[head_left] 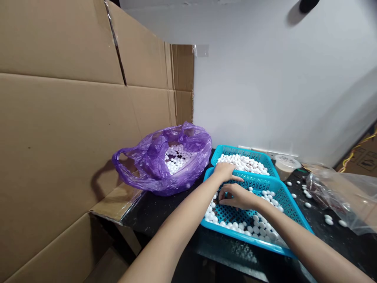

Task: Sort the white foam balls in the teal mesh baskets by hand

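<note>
My left hand (226, 172) reaches over the back left rim of the front blue basket (250, 236), near the back basket (266, 161); its thumb points right and its other fingers are hidden. Inside the front basket, my right hand (234, 196) is bent with its fingertips pinched together near the left side; whatever they may hold is too small to name. Many white balls (260, 228) lie along the basket's edges, around a barer middle. White pieces (244, 163) fill the back basket.
A purple bag (188, 179) with white balls stands left, beside tall cardboard (73, 137). At right are a lidded tub (285, 165), a clear plastic bag (338, 196) and loose white balls (328, 221) on the black table (350, 243). A wall (265, 78) rises behind.
</note>
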The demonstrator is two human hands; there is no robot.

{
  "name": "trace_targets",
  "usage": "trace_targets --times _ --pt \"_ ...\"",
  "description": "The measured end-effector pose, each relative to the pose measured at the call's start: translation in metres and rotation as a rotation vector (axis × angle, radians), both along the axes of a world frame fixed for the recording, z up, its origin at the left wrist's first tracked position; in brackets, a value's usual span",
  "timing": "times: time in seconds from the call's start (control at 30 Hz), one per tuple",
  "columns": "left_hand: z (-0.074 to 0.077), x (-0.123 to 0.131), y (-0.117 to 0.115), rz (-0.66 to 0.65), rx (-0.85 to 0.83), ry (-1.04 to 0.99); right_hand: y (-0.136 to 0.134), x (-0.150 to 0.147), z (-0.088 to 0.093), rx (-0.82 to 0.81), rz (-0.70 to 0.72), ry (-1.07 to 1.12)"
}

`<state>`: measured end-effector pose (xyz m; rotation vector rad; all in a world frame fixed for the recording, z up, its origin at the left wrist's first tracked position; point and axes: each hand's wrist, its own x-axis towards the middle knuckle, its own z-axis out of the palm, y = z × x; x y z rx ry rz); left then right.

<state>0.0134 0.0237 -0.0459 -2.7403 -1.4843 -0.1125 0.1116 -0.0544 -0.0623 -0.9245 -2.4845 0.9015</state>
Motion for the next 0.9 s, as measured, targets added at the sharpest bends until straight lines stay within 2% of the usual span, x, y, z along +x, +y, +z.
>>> trace_targets --times 0.1,0.37,0.7,0.9 --pt "0.0008 0.0003 -0.0010 0.001 0.003 0.008 0.0009 -0.0003 -0.0009 0.056 0.021 0.028" --pt "0.0028 0.0013 -0.0029 0.017 0.000 -0.003 -0.0051 -0.0026 0.0015 -0.344 -0.074 0.210" --pt "0.0001 0.0013 0.0000 0.011 -0.020 -0.024 0.0014 -0.0007 -0.0006 -0.397 0.001 0.279" --pt "0.0037 0.0014 -0.0030 0.024 -0.035 -0.020 0.0003 -0.0035 0.0013 -0.563 -0.057 0.325"
